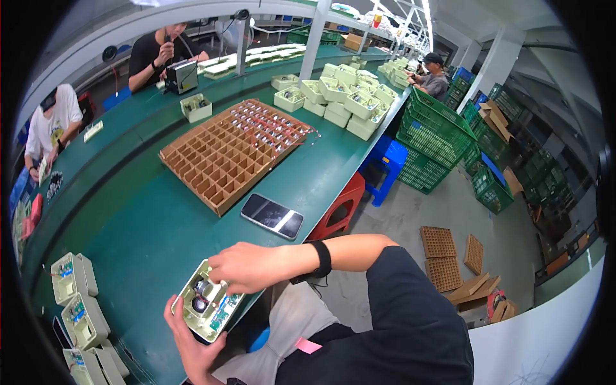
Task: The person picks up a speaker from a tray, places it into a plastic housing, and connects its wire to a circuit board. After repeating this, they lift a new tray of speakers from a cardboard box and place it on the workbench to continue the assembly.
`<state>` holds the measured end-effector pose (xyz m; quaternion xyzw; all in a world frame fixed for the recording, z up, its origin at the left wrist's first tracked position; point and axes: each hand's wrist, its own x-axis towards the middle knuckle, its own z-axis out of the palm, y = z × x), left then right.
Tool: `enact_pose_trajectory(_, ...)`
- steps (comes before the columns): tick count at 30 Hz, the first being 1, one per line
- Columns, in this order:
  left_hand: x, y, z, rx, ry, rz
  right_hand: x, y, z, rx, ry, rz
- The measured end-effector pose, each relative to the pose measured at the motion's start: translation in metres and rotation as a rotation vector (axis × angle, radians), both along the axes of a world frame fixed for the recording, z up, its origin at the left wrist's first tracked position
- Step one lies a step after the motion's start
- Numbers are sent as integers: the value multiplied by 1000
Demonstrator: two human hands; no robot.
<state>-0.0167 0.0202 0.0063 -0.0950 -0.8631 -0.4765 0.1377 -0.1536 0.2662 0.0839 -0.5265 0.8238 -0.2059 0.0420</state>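
Note:
A pale green open plastic housing point(210, 335) sits tilted at the table's near edge. Inside it are a round black part point(200, 303), a grey round part beside it, and a blue-and-white circuit board point(222, 312). My left hand point(192, 350) grips the housing's near end, thumb on one side and fingers on the other. Over its far end is my right hand point(242, 266), fingers bent and closed, tips reaching down inside. What those fingertips pinch, if anything, is hidden. A black band circles my right wrist.
Beyond the housing lie a phone point(273, 215) and a divided cardboard tray point(221, 157), partly filled with small wired parts. More housings stand at the left point(86, 321) and in a far pile point(346, 93). Stools and green crates point(433, 128) flank the table's right. Several people sit farther off.

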Motion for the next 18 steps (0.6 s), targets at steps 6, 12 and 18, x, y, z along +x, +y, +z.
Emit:
enact_pose_trajectory(6,5,-5,-2,8,31,-18,-5,-16,-22,-115,65,113)
enact_pose_trajectory(12,6,-4,-5,27,29,-26,-6,-16,-17,79,46,80)
enact_pose_trajectory(18,5,-3,-5,29,46,-28,-4,-12,-10,-321,287,-62)
